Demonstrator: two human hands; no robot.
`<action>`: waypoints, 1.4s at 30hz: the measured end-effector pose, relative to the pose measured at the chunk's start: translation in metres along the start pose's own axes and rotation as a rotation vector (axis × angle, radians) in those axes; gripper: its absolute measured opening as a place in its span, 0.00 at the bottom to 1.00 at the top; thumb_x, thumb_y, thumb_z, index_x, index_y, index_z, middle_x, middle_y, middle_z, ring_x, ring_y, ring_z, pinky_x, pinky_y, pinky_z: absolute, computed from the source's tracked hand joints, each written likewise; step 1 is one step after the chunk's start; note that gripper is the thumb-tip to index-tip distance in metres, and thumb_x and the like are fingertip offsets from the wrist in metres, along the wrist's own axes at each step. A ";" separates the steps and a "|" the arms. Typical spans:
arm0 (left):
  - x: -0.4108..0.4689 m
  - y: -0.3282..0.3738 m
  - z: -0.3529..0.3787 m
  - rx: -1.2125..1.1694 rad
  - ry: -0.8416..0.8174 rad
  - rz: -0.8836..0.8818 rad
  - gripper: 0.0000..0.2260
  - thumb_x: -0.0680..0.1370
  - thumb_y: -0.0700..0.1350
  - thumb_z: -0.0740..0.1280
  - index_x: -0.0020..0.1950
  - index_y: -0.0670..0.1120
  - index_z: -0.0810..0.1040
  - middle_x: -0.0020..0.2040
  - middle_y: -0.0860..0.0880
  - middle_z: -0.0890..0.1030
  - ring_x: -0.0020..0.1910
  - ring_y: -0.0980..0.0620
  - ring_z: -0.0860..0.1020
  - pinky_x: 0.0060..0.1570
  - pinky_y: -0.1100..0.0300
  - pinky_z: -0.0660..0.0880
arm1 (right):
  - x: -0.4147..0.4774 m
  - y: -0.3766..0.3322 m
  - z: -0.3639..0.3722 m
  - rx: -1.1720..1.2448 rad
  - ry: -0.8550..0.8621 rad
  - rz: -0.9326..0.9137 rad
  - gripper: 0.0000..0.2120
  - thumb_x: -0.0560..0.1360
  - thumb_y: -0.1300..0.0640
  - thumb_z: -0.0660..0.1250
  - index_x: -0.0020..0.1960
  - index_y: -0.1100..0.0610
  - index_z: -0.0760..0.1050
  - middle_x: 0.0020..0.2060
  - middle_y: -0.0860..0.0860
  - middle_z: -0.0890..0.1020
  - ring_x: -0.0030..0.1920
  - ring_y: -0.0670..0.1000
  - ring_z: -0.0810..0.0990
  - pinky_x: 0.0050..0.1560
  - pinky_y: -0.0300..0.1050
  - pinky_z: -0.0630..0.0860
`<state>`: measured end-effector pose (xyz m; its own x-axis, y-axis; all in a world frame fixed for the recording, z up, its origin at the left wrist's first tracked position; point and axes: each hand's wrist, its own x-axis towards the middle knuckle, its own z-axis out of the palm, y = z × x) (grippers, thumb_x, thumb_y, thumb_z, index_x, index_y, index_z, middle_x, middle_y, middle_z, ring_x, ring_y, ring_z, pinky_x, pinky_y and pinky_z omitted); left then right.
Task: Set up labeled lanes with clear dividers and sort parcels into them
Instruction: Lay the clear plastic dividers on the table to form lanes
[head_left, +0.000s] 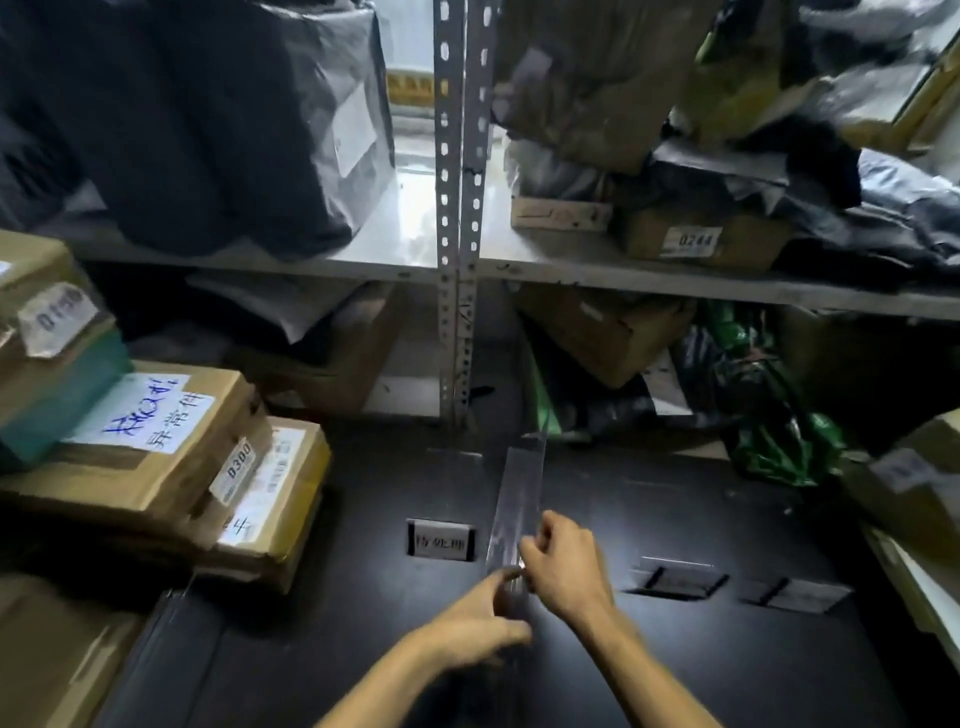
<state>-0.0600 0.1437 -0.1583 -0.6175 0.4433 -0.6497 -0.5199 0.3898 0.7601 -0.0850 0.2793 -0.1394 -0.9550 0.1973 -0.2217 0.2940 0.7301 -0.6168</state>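
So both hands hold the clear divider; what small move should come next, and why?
Probably press its near end onto the black table. The left hand and right hand pinch the clear divider just right of the standing lane label; its far end seems already down.

Both of my forearms enter from the lower edge, bare, and converge at centre. Left hand (475, 626): back facing up, wrist straight, forefinger extended forward, thumb on the right side. The two pinch the near end of the clear divider (519, 483). Motion blur softens this hand's outline. Right hand (563, 566): just ahead of the left, knuckles up, fingers (540, 548) curled leftward and pinching the same divider. The two hands sit just beside each other.
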 end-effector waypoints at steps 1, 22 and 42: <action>0.005 -0.001 -0.002 -0.020 -0.006 -0.002 0.29 0.73 0.38 0.67 0.70 0.58 0.65 0.53 0.54 0.80 0.42 0.59 0.79 0.39 0.63 0.76 | 0.005 0.001 0.003 -0.004 0.002 0.006 0.15 0.73 0.56 0.65 0.33 0.55 0.62 0.26 0.49 0.71 0.27 0.47 0.65 0.27 0.39 0.64; 0.010 0.005 -0.005 -0.048 0.008 -0.021 0.26 0.68 0.46 0.70 0.64 0.59 0.68 0.50 0.52 0.80 0.39 0.61 0.81 0.39 0.62 0.77 | 0.012 -0.004 -0.002 0.002 -0.076 0.070 0.12 0.74 0.50 0.64 0.37 0.53 0.66 0.32 0.50 0.77 0.36 0.54 0.74 0.35 0.48 0.69; -0.227 0.003 -0.015 0.044 0.674 0.323 0.11 0.81 0.39 0.59 0.53 0.49 0.79 0.46 0.50 0.83 0.43 0.55 0.79 0.42 0.63 0.75 | -0.159 -0.124 -0.029 0.261 -0.233 -0.362 0.10 0.80 0.47 0.63 0.54 0.52 0.79 0.46 0.46 0.81 0.50 0.48 0.80 0.51 0.44 0.73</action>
<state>0.0696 0.0318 -0.0077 -0.9706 -0.0446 -0.2365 -0.2363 0.3623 0.9016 0.0290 0.1765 -0.0062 -0.9719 -0.2116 -0.1033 -0.0256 0.5312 -0.8468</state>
